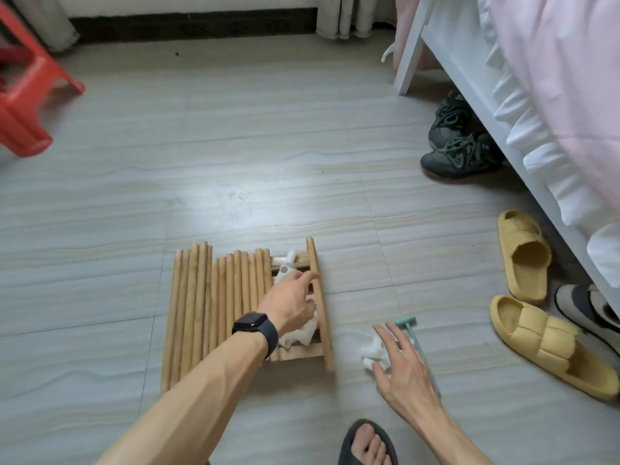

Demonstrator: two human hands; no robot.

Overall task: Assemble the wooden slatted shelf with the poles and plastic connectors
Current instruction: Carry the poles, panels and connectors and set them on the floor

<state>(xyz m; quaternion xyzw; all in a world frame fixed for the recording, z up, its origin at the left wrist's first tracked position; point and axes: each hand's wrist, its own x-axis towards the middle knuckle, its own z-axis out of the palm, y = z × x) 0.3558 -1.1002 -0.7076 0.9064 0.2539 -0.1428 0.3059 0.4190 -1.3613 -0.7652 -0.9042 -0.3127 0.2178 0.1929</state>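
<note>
Reaching into shelf parts on the floor, both hands out and well apart.

Under the left hand (pixel 292 305): the slatted shelf (pixel 320 307), flat on the tiled floor (pixel 268 146), its long side rail just right of the knuckles. Just left of that wrist, with its dark watch (pixel 251 325): a row of poles (pixel 208 307) lying side by side. At the left fingertips: white plastic connectors (pixel 285 265). Left fingers bent loosely down over them, thumb hidden; impossible to tell whether gripping anything. Right hand (pixel 401 367) spread wide, holding nothing, over more white connectors (pixel 370 352) and beside a teal tool (pixel 405 320). Ahead of both hands, a broad stretch of floor. Right of the right hand, yellow slippers (pixel 523 256) near, with the white bed frame (pixel 469 82) beyond. Far left, a red stool (pixel 23 95).
</note>
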